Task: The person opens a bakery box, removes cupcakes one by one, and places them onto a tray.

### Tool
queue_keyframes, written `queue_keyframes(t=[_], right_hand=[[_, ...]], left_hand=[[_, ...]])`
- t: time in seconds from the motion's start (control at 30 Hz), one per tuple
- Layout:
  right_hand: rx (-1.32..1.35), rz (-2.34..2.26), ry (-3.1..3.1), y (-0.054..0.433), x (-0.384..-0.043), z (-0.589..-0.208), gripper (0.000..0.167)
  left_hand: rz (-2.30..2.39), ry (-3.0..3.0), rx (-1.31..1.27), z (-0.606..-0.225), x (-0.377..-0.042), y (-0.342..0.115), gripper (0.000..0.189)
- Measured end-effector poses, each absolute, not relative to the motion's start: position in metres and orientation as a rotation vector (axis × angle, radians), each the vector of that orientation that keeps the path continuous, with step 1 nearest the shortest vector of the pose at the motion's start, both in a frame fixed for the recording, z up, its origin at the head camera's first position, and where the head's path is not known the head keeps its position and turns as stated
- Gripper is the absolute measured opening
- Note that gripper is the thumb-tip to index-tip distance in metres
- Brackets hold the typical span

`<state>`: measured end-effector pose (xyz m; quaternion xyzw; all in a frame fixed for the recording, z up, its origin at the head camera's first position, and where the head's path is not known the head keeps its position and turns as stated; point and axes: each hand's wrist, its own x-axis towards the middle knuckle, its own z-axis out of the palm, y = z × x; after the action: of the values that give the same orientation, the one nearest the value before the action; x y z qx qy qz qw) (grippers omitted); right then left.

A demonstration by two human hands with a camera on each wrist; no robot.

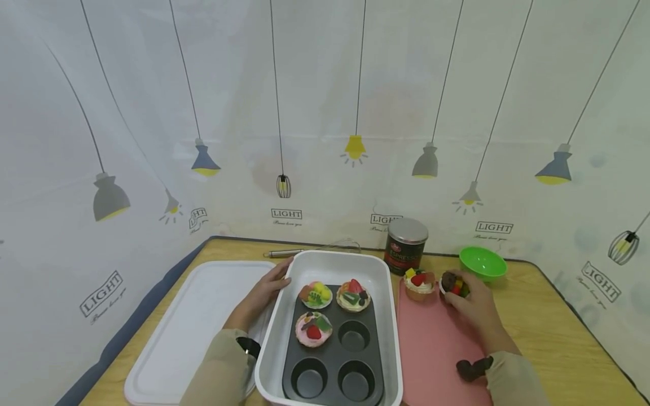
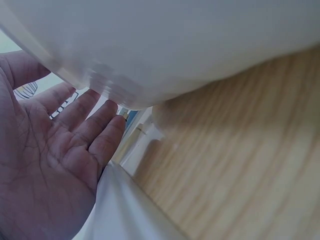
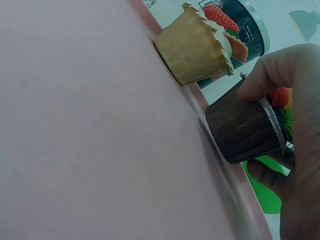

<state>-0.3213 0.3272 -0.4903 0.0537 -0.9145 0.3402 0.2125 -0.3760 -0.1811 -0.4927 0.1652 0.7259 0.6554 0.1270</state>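
In the head view my right hand [image 1: 474,304] holds a cupcake [image 1: 453,283] topped with fruit and something brown. The right wrist view shows its dark pleated cup [image 3: 245,125] between thumb and fingers, just above the pink board [image 1: 431,344]. Left of it, another fruit-topped cupcake [image 1: 419,284] in a tan cup stands on that board. My left hand [image 1: 262,296] lies against the left wall of a white rectangular tub [image 1: 264,361], fingers loosely extended. Inside the tub is a dark muffin tin [image 1: 332,324] with three decorated cupcakes, one of them pink [image 1: 313,330], in its upper cups.
A white lid-like tray [image 1: 188,332] lies to the left, partly beneath my arm. Behind the tub lies a whisk [image 1: 284,253]. An espresso can [image 1: 405,246] and a green bowl [image 1: 483,263] stand at the back right, before a printed curtain.
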Motion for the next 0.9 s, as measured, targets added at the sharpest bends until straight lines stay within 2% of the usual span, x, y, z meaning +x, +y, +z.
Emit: queue_keyframes(t=[0.4,0.9], right_hand=[[0.098,1.008,-2.634,0.3252,-0.3285,-0.4858,0.065],[0.115,1.017,-2.709,0.3255,-0.3232,-0.4892,0.06]], left_hand=[[1.913,2.125,0.457,-0.4865,-0.3766,-0.1812,0.063],[1.9,2.118,0.483,-0.4915,-0.3753,-0.1814,0.063]])
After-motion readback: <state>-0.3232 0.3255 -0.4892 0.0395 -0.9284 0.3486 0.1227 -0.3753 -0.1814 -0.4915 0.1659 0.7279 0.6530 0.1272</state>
